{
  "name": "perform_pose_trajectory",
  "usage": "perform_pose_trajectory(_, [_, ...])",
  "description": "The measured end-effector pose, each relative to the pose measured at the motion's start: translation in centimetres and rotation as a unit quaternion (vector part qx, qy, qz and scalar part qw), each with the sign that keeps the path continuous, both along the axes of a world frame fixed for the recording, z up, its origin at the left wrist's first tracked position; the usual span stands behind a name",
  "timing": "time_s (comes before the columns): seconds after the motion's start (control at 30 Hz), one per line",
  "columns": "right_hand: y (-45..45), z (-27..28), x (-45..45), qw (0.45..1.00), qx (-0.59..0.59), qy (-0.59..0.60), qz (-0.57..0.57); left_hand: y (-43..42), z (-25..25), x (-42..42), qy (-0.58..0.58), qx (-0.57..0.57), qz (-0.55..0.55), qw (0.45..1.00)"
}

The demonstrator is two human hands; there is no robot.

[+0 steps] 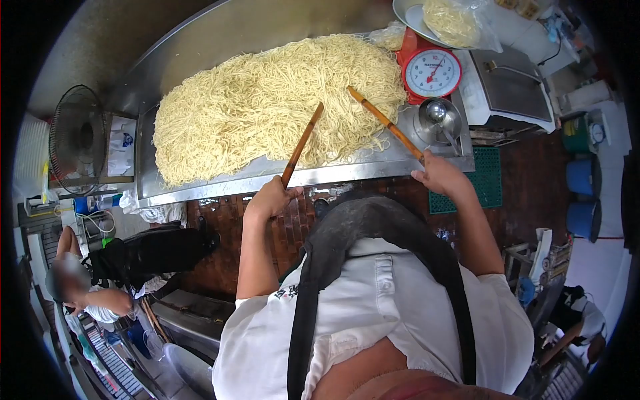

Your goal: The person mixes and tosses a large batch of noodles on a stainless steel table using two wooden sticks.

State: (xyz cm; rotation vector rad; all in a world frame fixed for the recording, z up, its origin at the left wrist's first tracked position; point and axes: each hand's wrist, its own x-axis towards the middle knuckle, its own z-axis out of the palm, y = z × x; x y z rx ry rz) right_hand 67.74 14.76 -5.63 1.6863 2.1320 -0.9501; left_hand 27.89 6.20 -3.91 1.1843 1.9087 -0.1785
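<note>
A broad heap of pale yellow noodles (240,107) covers most of a metal tray table (267,175) in front of me. My left hand (270,199) is closed around one long wooden stick (303,145), its far tip over the noodles. In my right hand (441,175) is a second wooden stick (387,123), slanting up and left. That tip also reaches the noodles, near the first one. The two tips stand a short way apart. Whether they press into the heap or only touch its surface, I cannot tell.
A red dial scale (433,72) stands at the tray's right end, beside a metal bowl (427,127) with a ladle (437,113). Bagged noodles (453,21) sit in a pan above. A fan (79,140) is at left. One person (140,257) is at left, another (577,317) at right.
</note>
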Motion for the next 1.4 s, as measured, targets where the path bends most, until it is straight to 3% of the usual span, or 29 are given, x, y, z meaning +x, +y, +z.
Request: perform_pose_trajectory(1.4, [-1.0,0.7,-1.5,1.000,-0.009,-0.013,-0.017,0.3,-0.4,-1.1,0.004,0.015,-0.032,0.999])
